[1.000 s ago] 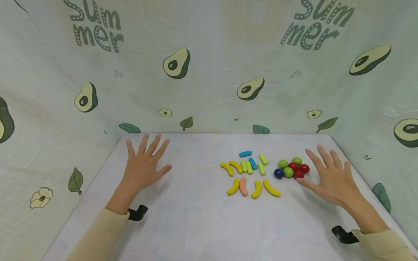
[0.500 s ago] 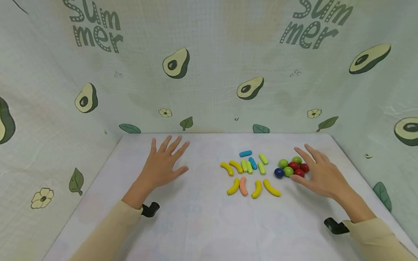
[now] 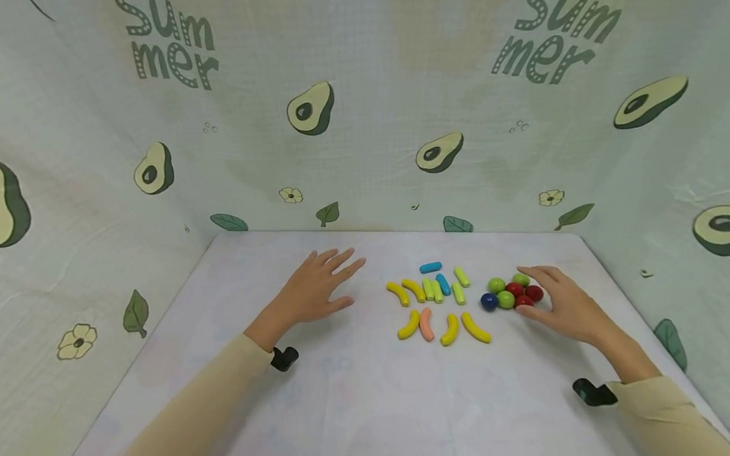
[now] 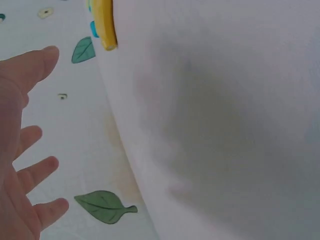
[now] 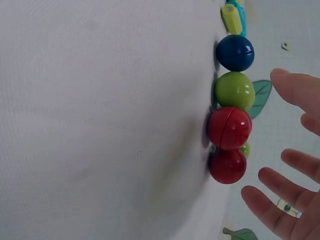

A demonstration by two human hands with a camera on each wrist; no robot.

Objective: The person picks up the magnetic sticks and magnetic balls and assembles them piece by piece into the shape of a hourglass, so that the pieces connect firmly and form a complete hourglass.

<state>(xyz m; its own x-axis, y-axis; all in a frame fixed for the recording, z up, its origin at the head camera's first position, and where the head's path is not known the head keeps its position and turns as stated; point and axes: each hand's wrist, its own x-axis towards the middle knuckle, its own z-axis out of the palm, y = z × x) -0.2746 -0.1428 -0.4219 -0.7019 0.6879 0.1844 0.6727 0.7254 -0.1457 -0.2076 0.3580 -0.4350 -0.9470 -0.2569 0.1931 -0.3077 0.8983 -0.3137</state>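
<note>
Fingers point(image 5: 287, 189) of R hand point(image 3: 570, 308) spread, empty, just right of ball cluster point(image 3: 514, 290), ctr-right of head view. L hand point(image 3: 309, 293), also spread, is left of leftmost yellow banana point(image 3: 399, 294), axis slanting down-right.

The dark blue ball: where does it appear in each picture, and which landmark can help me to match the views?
Head: the dark blue ball is right of centre, at the left end of the group of balls.
Left wrist: not in this picture.
Right wrist: the dark blue ball is in the upper right part.
Landmark: the green ball beside it, in the head and right wrist views only.
</note>
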